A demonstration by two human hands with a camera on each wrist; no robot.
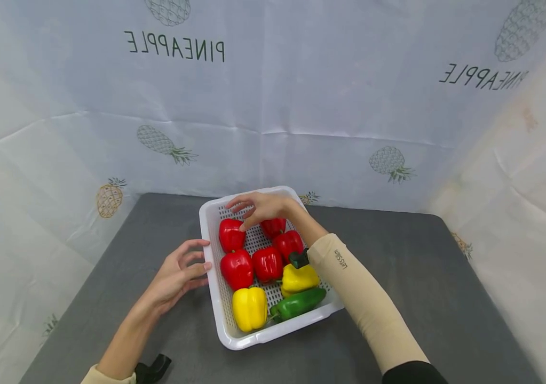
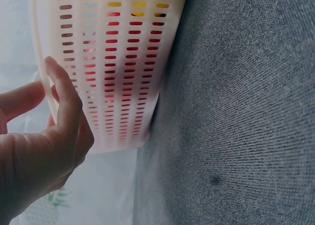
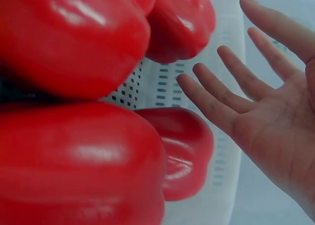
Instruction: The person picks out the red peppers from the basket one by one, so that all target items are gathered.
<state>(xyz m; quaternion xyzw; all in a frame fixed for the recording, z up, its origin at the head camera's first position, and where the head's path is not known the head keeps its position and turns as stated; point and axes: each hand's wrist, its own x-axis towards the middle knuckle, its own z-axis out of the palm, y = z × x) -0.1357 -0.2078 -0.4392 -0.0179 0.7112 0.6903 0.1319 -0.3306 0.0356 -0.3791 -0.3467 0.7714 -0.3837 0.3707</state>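
Eight peppers are lying inside a white basket (image 1: 282, 331), which is sitting on the worktop (image 1: 412, 261) near the middle of its far edge, turned askew to that edge. Five are red, filling the half nearer the worktop's far edge; the leftmost far red pepper (image 1: 231, 235) is resting by the basket's left wall. Two yellow peppers (image 1: 250, 309) and a long green pepper (image 1: 298, 304) are taking up the end toward the worktop's near edge. They are forming one layer, probably so that none is pressing on another, and the walls are keeping them from rolling away.

The left hand (image 1: 176, 274) is pinching the basket's left rim between thumb and fingers, likely to steady it. The right hand (image 1: 265, 207) is hovering above the far red peppers, fingers spread and grasping nothing; its looseness is seemingly sparing the peppers a knock.

A beige sleeve (image 1: 359, 288) is covering the right forearm, which is reaching across from the worktop's near edge. Beyond the far edge, a pineapple-printed curtain (image 1: 321, 96) is hanging.
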